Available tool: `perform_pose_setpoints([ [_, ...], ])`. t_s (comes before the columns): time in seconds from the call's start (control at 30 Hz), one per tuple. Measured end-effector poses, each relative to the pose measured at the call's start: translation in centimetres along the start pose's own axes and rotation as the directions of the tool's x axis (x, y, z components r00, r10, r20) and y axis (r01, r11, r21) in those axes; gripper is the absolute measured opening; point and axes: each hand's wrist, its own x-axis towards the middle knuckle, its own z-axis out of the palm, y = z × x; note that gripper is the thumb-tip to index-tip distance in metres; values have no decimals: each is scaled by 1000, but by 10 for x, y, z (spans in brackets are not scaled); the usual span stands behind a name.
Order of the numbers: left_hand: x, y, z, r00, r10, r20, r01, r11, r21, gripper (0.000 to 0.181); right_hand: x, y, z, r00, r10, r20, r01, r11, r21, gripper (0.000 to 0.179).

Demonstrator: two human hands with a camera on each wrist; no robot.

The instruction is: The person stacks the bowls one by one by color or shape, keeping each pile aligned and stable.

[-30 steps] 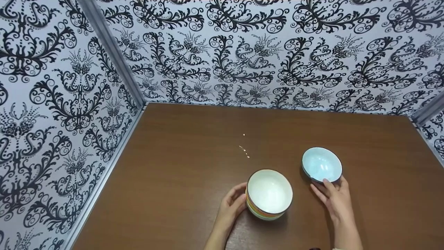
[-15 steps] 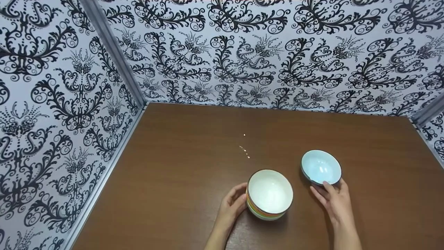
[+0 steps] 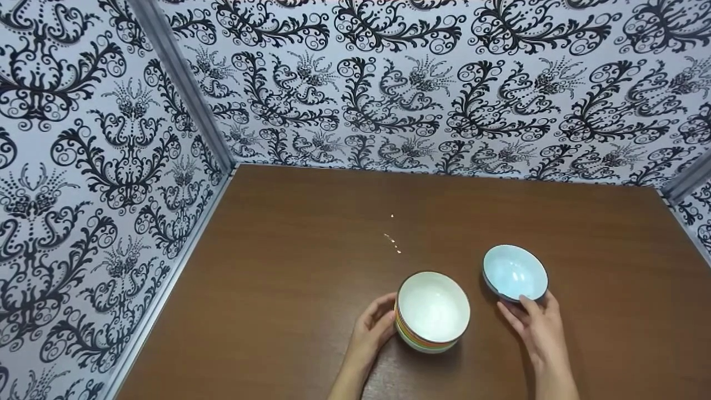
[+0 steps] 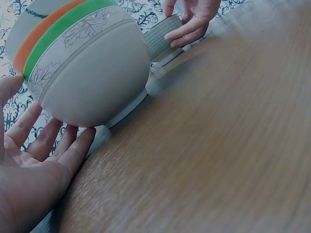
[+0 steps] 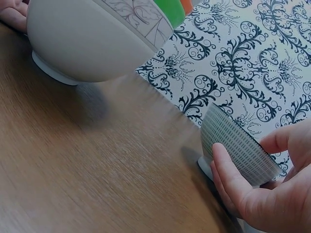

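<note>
A stack of several bowls (image 3: pixel 433 308) stands on the table, the lowest white with a leaf pattern, and green and orange bands above it. My left hand (image 3: pixel 371 333) holds the stack from its left side; in the left wrist view the fingertips touch the lowest bowl (image 4: pixel 97 73) and the thumb lies by the green rim. Right of the stack is a small bowl (image 3: pixel 514 272), pale blue inside, with rows of small dashes outside. My right hand (image 3: pixel 539 330) grips its near side, thumb at the rim and fingers beneath. In the right wrist view its foot looks at the table surface.
The brown wooden table (image 3: pixel 289 239) has patterned walls (image 3: pixel 355 83) behind it and at the left. A few small bright spots (image 3: pixel 393 241) show on the tabletop behind the stack.
The small bowl has come slightly nearer to me in my right hand. The left hand and the stack stay in place.
</note>
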Motion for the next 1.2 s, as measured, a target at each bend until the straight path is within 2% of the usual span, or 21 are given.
perform_pose_setpoints([
  [0.63, -1, 1, 1, 999, -20, -32, 20, 1000, -2, 47, -19, 11, -5, 998, 7, -54, -5, 999, 48, 73],
  [1.2, -1, 0, 1, 999, -20, -37, 20, 1000, -2, 49, -23, 14, -10, 999, -11, -39, 14, 997, 71, 73],
])
